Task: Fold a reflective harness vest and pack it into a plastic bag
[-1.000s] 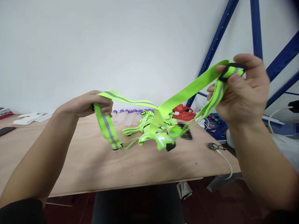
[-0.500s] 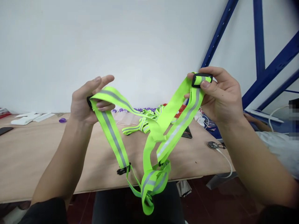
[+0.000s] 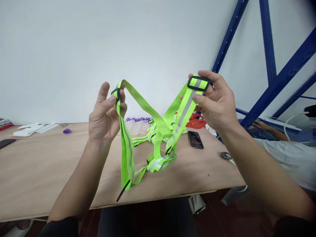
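Observation:
A lime-green reflective harness [image 3: 184, 115] with grey stripes hangs between my two hands above the table. My left hand [image 3: 105, 113] pinches one shoulder strap beside its black slide buckle [image 3: 115, 94]. On the other side, my right hand [image 3: 217, 98] grips the second strap at a larger black slide buckle [image 3: 198, 83], thumb on the front. The straps cross in the middle, and the lower bands bunch together near the tabletop. A black clip [image 3: 122, 191] dangles at the lower left. Behind it lies a heap of similar green straps [image 3: 142, 141], partly hidden.
The brown-covered table [image 3: 61, 164] holds a phone [image 3: 196, 140], a red plastic bag [image 3: 196, 121], several purple-capped items [image 3: 138, 119], a purple cap [image 3: 66, 131], white sheets [image 3: 28, 130] and a round dark device [image 3: 225, 155]. A blue metal frame [image 3: 278, 82] stands right, near another person's arm [image 3: 266, 126].
Both hands have shifted, the left one rightward and the right one leftward. My left fingers now pinch the strap at its buckle instead of being looped through it. The harness hangs farther forward over the table.

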Motion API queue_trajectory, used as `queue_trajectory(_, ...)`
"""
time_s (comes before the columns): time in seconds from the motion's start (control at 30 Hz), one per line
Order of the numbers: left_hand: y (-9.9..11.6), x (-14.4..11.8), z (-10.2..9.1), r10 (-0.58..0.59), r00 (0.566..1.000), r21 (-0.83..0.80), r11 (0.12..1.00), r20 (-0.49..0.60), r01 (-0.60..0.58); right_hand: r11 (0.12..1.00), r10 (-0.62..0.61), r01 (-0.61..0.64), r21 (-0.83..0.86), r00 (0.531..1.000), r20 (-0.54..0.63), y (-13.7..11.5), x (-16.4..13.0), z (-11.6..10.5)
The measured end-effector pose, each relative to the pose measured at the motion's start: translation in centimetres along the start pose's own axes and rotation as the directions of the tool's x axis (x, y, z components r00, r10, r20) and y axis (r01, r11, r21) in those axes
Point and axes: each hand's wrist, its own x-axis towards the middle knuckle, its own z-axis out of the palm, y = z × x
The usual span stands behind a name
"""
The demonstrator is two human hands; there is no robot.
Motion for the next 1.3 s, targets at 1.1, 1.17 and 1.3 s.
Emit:
queue_trajectory(1.1,-5.3,2.7,4.9,-0.008,0.983,0.202,0.979,0.181,-0.029,0.940,0.331,-0.312,-0.138,0.930,0.157,8.0,-7.4,3.5)
queue_trajectory(1.17,-5.6,2.7,4.8,-0.011,0.985,0.169,0.985,0.175,-0.019,0.906,0.399,-0.349,-0.240,0.892,0.211,9.5,-9.0,3.5)
queue_trajectory(1.3,-5.7,2.6,4.9,-0.077,0.976,0.121,0.991,0.204,0.053,0.829,0.481,-0.297,-0.474,0.811,0.333,11.5,-10.2,3.4)
